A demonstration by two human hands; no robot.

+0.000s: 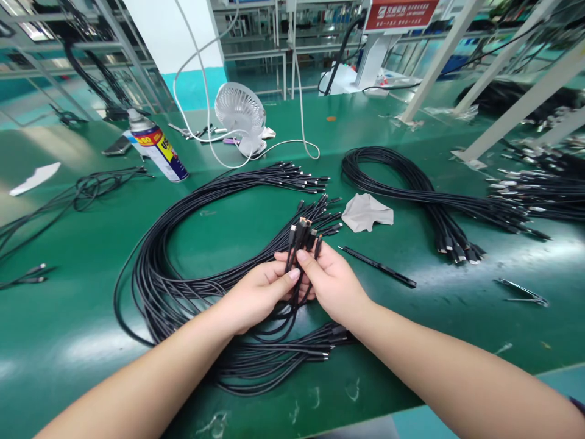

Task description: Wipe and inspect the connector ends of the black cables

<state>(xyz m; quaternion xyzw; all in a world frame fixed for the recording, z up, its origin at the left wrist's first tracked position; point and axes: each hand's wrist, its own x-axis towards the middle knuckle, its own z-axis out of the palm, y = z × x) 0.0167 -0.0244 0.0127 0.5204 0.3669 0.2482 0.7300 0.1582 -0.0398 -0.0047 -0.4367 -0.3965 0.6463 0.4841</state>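
Note:
Several black USB cables [300,235] stand upright by their plug ends between my two hands. My left hand [262,289] closes round them from the left, its thumb pressed against the cords. From the right, my right hand [336,280] pinches the same cluster just below the plugs. Beneath and left of my hands a large looped bundle of black cables [155,244] lies on the green table, with plug ends pointing right. Closer to me, more cable ends [278,360] are spread under my wrists. The lower parts of the held cords are partly hidden by my fingers.
A grey cloth piece [367,212] and a black pen [378,266] lie right of my hands. Farther right are another cable bundle [402,177] and metal snips [521,291]. A spray can [158,146] and a small white fan [241,116] stand at the back.

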